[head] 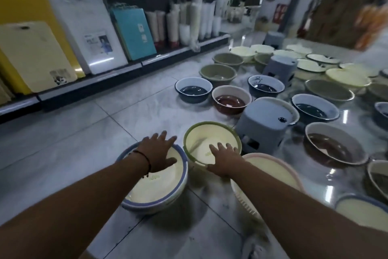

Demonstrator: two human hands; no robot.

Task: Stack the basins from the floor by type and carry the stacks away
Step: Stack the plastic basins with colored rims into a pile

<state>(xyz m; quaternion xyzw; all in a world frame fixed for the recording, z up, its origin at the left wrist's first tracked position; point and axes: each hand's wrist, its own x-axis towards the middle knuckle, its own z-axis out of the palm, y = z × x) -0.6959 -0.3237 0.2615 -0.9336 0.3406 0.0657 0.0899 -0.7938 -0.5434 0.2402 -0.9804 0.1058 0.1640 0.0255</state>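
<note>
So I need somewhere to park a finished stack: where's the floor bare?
Bare tiles run left of the blue-rimmed basin, up to the shelf base. Right, around the grey stool, basins crowd rim to rim.

Shop, housewares aisle. Low display shelf (134, 65) left of both hands carries labelled cutting boards (33, 57) and stacked cups (195, 17); basins (231, 99) and plastic stools (264, 124) crowd the tiled floor (84, 132) ahead.
</note>
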